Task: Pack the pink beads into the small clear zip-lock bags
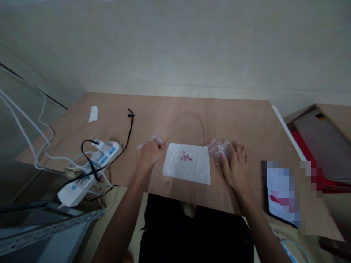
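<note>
A white cloth or sheet of paper (175, 171) lies flat on the wooden tabletop between my hands. Several small red pieces (187, 157) are clustered on it, too small to name. Left of the sheet, my left hand (148, 152) is closed on a clear plastic bag (157, 138); its fingertips are partly hidden. On the other side, my right hand (236, 168) lies palm down with fingers stretched out. Its thumb side touches a small pile of clear plastic bags with reddish edges (220, 148).
At the left, a white power strip (105, 155) holds plugs and tangled cables. A black cable (131, 128) and a white paper scrap (93, 113) lie farther back. A phone-like device with a lit screen (282, 197), partly blurred, rests at the right. A wall stands behind the table (175, 117).
</note>
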Motion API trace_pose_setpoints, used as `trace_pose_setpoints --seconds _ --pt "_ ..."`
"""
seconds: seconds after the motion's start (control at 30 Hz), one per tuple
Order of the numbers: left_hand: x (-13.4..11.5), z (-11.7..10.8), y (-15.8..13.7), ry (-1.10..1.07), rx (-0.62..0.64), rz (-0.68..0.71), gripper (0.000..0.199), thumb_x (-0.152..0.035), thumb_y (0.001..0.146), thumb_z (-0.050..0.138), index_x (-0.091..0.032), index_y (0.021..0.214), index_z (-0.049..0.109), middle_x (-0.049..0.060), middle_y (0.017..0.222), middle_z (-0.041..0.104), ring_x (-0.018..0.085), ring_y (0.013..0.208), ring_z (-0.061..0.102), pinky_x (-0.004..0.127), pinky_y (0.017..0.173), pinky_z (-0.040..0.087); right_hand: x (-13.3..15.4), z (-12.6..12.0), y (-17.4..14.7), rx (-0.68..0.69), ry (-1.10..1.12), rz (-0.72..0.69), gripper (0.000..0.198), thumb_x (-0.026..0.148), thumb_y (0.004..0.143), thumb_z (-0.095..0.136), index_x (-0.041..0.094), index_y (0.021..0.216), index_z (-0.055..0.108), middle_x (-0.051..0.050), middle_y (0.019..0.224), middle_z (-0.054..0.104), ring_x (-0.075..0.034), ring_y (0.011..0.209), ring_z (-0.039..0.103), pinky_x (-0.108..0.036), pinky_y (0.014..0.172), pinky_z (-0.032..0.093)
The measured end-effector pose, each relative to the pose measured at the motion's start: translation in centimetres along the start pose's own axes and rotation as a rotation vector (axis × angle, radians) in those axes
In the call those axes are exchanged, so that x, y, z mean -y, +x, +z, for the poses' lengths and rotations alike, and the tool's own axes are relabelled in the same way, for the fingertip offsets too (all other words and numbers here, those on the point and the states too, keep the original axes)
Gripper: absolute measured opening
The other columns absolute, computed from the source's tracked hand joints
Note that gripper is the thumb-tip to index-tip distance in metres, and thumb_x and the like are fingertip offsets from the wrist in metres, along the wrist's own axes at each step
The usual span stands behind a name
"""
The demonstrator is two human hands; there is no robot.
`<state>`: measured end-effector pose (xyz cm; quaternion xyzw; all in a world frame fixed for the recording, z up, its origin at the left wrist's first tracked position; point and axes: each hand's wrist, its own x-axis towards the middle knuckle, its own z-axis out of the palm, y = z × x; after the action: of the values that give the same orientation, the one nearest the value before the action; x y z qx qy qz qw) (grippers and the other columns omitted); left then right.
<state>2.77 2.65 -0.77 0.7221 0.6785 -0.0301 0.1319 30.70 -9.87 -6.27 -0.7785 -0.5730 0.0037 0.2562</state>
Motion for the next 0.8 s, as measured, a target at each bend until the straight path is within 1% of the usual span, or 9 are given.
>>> trace_pose_setpoints --seconds 0.13,0.27,0.43,0.57,0.63,0.7,0.73,0.77,0.8 --pt "0.7 0.2 0.0 0.003 0.032 0.063 0.037 -0.041 0.093 0.039 -0.015 0.100 0.064 0.015 0.098 0.073 0.027 0.089 0.069 0.032 0.071 0.047 -0.2 -0.1 0.0 -0.014 0.054 0.001 0.057 0.044 0.096 0.031 0.012 0.142 0.041 -0.018 0.154 0.032 -0.032 0.146 0.017 -0.060 0.113 0.022" --pt "1.1 0.2 -0.1 0.004 0.031 0.090 0.029 -0.030 0.092 0.038 -0.018 0.100 0.064 0.012 0.099 0.073 0.025 0.091 0.068 0.032 0.074 0.046 -0.2 -0.2 0.1 -0.059 0.103 -0.013 0.054 0.044 0.095 0.033 0.014 0.139 0.045 -0.017 0.152 0.036 -0.032 0.146 0.018 -0.060 0.112 0.024" --pt "0.7 0.5 -0.3 -0.022 -0.013 0.108 0.029 -0.023 0.091 0.036 -0.017 0.095 0.064 0.013 0.102 0.072 0.025 0.095 0.066 0.032 0.076 0.045 0.1 -0.7 0.1 -0.169 0.151 -0.022 0.049 0.042 0.095 0.035 0.012 0.128 0.055 -0.019 0.146 0.043 -0.033 0.144 0.024 -0.058 0.111 0.027" --pt "1.0 0.1 -1.1 -0.066 -0.078 0.111 0.027 -0.024 0.092 0.036 -0.017 0.090 0.062 0.013 0.099 0.072 0.023 0.090 0.066 0.030 0.074 0.044 0.8 -1.8 -0.2 -0.272 0.192 -0.039 0.044 0.040 0.095 0.036 0.011 0.118 0.060 -0.020 0.139 0.050 -0.031 0.140 0.032 -0.055 0.111 0.031" --pt "1.5 -0.6 -2.1 -0.089 -0.121 0.121 0.026 -0.024 0.094 0.034 -0.018 0.090 0.059 0.011 0.098 0.070 0.022 0.088 0.065 0.029 0.073 0.043 2.2 -2.6 -0.2 -0.341 0.231 -0.045 0.038 0.037 0.095 0.039 0.014 0.113 0.063 -0.018 0.132 0.056 -0.030 0.133 0.043 -0.054 0.107 0.036" --pt "1.9 -1.5 -3.5 -0.128 -0.179 0.149 0.025 -0.027 0.096 0.032 -0.019 0.089 0.055 0.008 0.094 0.068 0.020 0.084 0.063 0.029 0.072 0.042 4.7 -3.3 0.0 -0.369 0.347 -0.069 0.030 0.033 0.093 0.043 0.017 0.105 0.066 -0.014 0.117 0.065 -0.027 0.115 0.058 -0.050 0.098 0.045" --pt "2.1 -1.9 -4.2 -0.166 -0.214 0.174 0.025 -0.029 0.096 0.031 -0.020 0.087 0.053 0.006 0.091 0.067 0.020 0.081 0.062 0.028 0.070 0.042 6.4 -3.6 0.2 -0.338 0.438 -0.089 0.028 0.031 0.093 0.045 0.018 0.101 0.068 -0.013 0.106 0.069 -0.025 0.105 0.063 -0.047 0.092 0.049" --pt "2.1 -2.2 -5.0 -0.218 -0.249 0.205 0.026 -0.030 0.097 0.031 -0.021 0.084 0.051 0.005 0.086 0.065 0.019 0.078 0.060 0.028 0.069 0.041 8.2 -3.7 0.4 -0.264 0.543 -0.109 0.026 0.031 0.093 0.046 0.019 0.098 0.069 -0.010 0.097 0.072 -0.023 0.095 0.066 -0.043 0.086 0.053" --pt "2.0 -2.4 -5.8 -0.281 -0.283 0.240 0.026 -0.031 0.097 0.032 -0.021 0.082 0.050 0.003 0.082 0.063 0.018 0.075 0.059 0.028 0.067 0.040 10.2 -3.7 0.7 -0.160 0.654 -0.108 0.025 0.031 0.092 0.048 0.020 0.096 0.070 -0.009 0.094 0.073 -0.022 0.089 0.067 -0.039 0.080 0.054"
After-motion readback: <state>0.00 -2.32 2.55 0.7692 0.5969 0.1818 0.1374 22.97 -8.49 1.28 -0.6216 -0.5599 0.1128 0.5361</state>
